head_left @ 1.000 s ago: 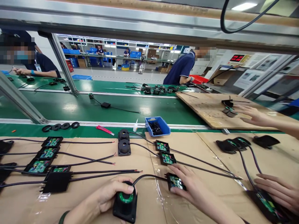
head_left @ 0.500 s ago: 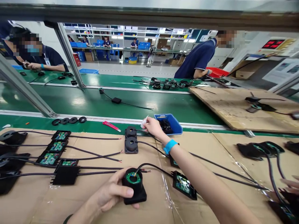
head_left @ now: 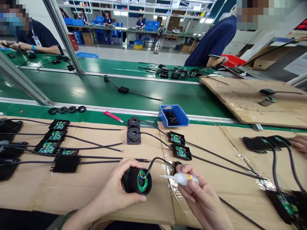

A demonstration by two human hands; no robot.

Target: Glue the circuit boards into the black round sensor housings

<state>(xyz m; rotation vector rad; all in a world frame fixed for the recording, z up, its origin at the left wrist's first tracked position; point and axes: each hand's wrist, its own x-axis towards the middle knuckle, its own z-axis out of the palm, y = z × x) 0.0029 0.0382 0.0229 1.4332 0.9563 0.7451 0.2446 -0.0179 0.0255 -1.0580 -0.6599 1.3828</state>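
My left hand (head_left: 122, 188) grips a black round housing (head_left: 131, 180) with a square base. It is tilted so its open end, with a green ring-shaped circuit board (head_left: 143, 185) and thin coloured wires, faces right. A black cable leaves that end toward a black box mostly hidden behind my right hand (head_left: 199, 195). Between the fingers of my right hand is a small white glue bottle (head_left: 184, 179), its narrow nozzle pointing left at the housing, a short gap away. Two similar housings (head_left: 133, 135) stand behind, cabled to open boxes with green circuit boards (head_left: 182, 151).
A blue bin (head_left: 184, 118) of black parts stands behind the cardboard, near a red utility knife (head_left: 113, 116) and several black rings (head_left: 71, 109). Boxed circuit boards (head_left: 49, 147) with cables lie left. A co-worker's hand (head_left: 299, 142) touches housings at right. A green conveyor (head_left: 96, 91) runs beyond.
My right hand has come back from beside the blue bin with the glue bottle, now near the housing. My left hand has tipped the housing from upright toward the right. The view has shifted.
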